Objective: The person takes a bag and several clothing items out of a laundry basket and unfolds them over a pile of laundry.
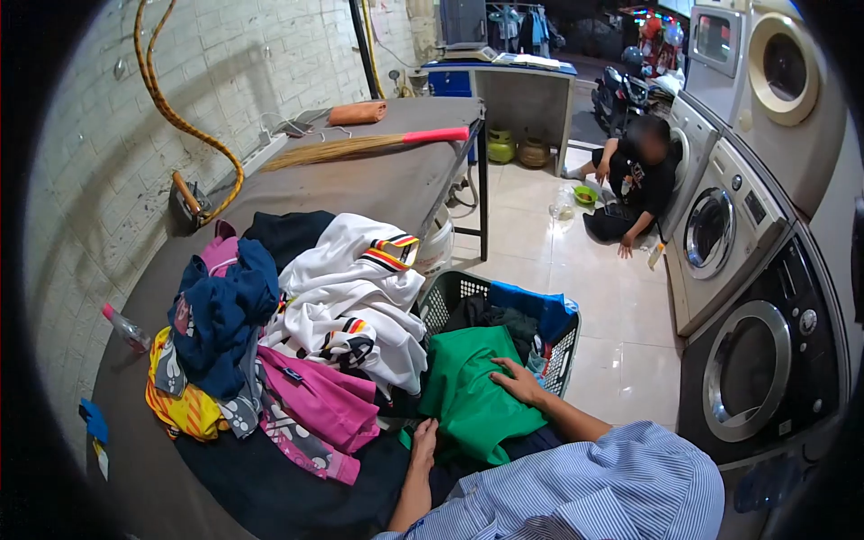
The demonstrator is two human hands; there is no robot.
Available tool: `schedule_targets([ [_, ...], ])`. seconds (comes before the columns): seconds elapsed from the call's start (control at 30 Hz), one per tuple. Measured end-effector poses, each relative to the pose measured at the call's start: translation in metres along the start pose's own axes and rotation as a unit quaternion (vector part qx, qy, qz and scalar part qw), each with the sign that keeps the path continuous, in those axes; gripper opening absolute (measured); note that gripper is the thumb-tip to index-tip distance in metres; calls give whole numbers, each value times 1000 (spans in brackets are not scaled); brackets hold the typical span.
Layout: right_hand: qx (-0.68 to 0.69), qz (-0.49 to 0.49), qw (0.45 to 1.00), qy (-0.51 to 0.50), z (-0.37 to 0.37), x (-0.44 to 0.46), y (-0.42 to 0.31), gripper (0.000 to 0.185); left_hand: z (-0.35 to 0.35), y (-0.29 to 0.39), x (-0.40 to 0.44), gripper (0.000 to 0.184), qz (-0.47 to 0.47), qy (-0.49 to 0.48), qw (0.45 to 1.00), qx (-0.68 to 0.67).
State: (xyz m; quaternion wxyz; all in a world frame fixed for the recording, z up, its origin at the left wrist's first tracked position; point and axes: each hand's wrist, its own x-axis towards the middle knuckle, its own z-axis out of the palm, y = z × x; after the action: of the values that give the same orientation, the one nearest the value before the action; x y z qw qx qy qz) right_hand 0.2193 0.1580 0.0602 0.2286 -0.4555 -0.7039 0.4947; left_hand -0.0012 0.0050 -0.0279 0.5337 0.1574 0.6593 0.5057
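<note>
A green cloth (477, 387) lies bunched over my lap, partly across the near side of a dark plastic basket (569, 346). My right hand (519, 382) rests flat on its right part, fingers spread. At the cloth's lower left edge, my left hand (423, 443) has its fingers closed on the green fabric. Left of the cloth is a heap of clothes on the table: a white garment (315, 270) with striped trim, a pink garment (319, 396), a navy garment (220, 315) and a yellow patterned one (184, 405). The basket holds dark clothes and a blue item (540, 310).
A broom (342, 148) and an orange-brown bundle (357, 112) lie on the grey table (396, 193). A cable with an iron (187, 200) is at the left wall. Washing machines (711, 229) line the right. Another person (639, 175) sits on the floor near a green bowl (585, 195).
</note>
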Motion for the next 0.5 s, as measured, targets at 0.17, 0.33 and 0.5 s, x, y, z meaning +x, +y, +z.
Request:
schedule_targets([
  [0.17, -6, 12, 1000, -1, -3, -3, -3, 54, 0, 0, 3, 41, -3, -4, 1000, -5],
  [0.33, -2, 22, 1000, -3, -3, -5, -3, 53, -2, -5, 5, 41, -15, -10, 1000, -7],
  [0.5, -3, 26, 1000, -1, -4, -3, -2, 54, -5, -9, 6, 41, -20, -16, 1000, 0],
])
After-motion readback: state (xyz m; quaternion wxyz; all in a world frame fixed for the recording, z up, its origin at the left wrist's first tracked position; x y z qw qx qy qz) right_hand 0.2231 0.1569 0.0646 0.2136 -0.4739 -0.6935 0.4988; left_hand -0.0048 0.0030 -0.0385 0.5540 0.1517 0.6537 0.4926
